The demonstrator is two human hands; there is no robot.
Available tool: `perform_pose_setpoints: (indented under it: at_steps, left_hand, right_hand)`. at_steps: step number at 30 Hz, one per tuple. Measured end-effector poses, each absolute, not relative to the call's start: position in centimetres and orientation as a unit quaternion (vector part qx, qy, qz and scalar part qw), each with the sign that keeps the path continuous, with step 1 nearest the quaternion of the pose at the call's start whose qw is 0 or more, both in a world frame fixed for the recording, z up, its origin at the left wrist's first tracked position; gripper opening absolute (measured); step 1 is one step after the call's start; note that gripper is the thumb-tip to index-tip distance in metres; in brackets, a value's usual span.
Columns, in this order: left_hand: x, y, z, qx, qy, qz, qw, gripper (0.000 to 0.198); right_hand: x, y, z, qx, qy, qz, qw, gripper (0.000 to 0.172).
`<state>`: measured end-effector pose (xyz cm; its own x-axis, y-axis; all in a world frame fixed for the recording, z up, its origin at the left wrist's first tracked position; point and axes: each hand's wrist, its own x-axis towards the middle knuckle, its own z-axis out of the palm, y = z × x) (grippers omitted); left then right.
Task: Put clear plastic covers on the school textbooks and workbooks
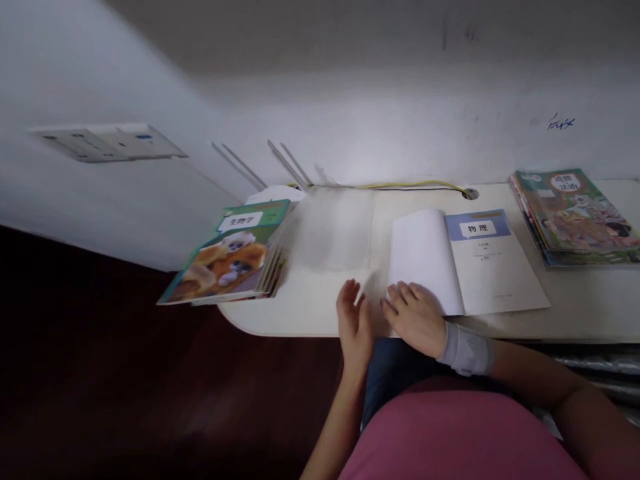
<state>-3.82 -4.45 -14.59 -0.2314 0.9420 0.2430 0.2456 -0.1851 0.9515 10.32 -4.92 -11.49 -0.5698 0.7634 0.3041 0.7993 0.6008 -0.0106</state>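
A physics textbook (500,273) lies open on the white desk (300,323), its blank left page beside a printed title page. My right hand (417,317), with a grey band on its wrist, rests palm down on the lower left corner of that book, fingers spread. Just left of it, my left hand (355,323) is raised at the desk's front edge, fingers loosely bent and apart, with nothing in it. Beyond my left hand a translucent, blurred sheet (330,230) lies on the desk; its exact kind is unclear.
On the left, a stack of biology textbooks (225,257) overhangs the desk's rounded end. Another stack of textbooks (575,213) sits at the right. A yellow cable (410,184) runs along the wall to a desk hole (471,194). A socket panel (107,143) is on the left wall.
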Motion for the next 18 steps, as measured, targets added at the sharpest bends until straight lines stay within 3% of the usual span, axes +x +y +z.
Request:
perform_pose_setpoints:
  at_steps: [4, 8, 12, 15, 18]
  left_hand:
    - [-2.2, -4.0, -13.4, 0.546, 0.516, 0.578, 0.318, 0.049]
    - [2.8, -2.0, -9.9, 0.739, 0.386, 0.443, 0.33, 0.061]
    - [9.6, 0.0, -6.8, 0.873, 0.194, 0.337, 0.295, 0.069]
    - [13.7, 0.4, -6.7, 0.917, 0.158, 0.252, 0.266, 0.068]
    - [16.0, 0.5, -8.0, 0.939, 0.163, 0.196, 0.229, 0.068]
  right_hand:
    - [12.6, -5.8, -9.3, -0.46, -0.848, -0.038, 0.263, 0.037]
    - [17.1, -7.5, -7.8, -0.507, -0.748, 0.032, 0.427, 0.045]
    - [22.1, -9.4, -8.2, -0.626, -0.552, 0.069, 0.546, 0.041]
    - [25.6, -10.3, -9.3, -0.665, -0.412, 0.123, 0.611, 0.039]
    - [28.6, -10.6, -10.6, -0.686, -0.331, 0.188, 0.621, 0.037]
